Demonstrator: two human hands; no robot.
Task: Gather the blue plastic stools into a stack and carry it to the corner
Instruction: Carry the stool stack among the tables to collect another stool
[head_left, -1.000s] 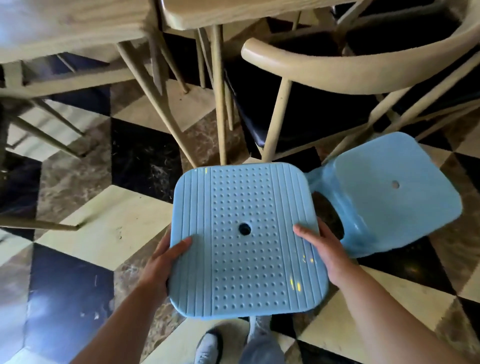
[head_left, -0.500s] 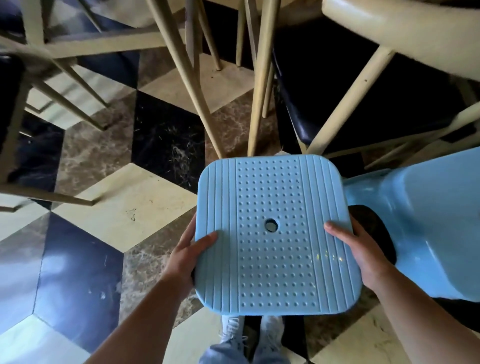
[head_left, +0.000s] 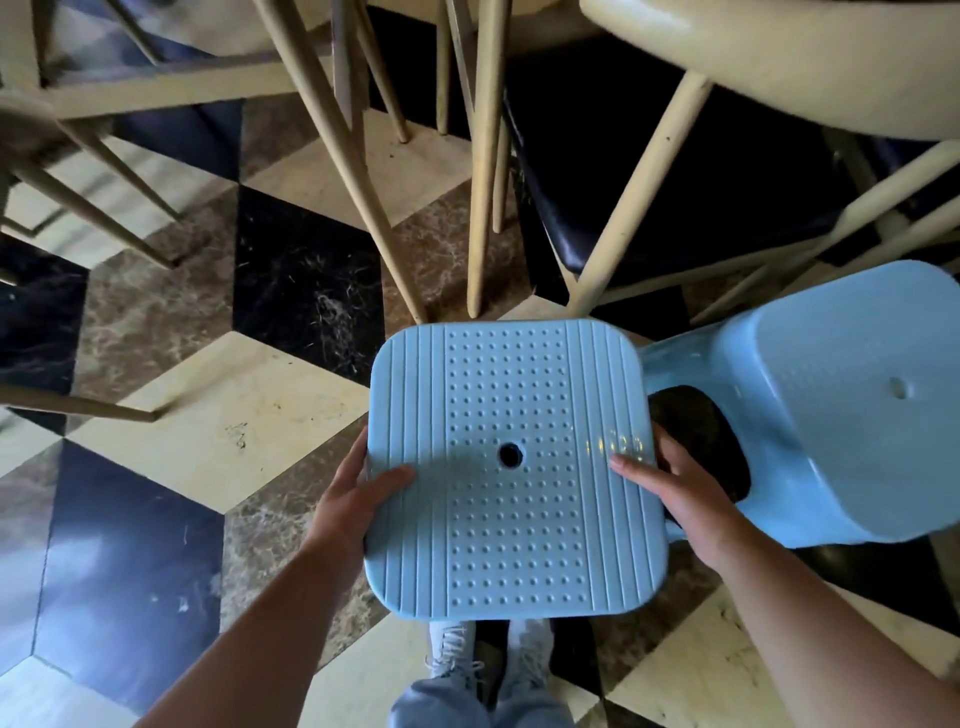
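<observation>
I hold a blue plastic stool (head_left: 511, 467) seat-up in front of me, its dotted, ribbed seat with a centre hole facing the camera. My left hand (head_left: 353, 499) grips its left edge, thumb on top. On the opposite edge, my right hand (head_left: 675, 493) grips the same way. A second blue stool (head_left: 841, 410) stands on the floor just to the right, close beside the held one. The held stool's legs are hidden under its seat.
Cream wooden chairs with dark seats (head_left: 675, 171) and several thin wooden legs (head_left: 483, 208) crowd the space ahead. More chair legs (head_left: 98, 208) stand at the left. The floor (head_left: 208, 431) is patterned marble tile. My shoes (head_left: 488, 654) show below the stool.
The view has shifted: the second stool now appears more fully at the right and the held stool sits slightly lower and more central. Both hands keep their grip.
</observation>
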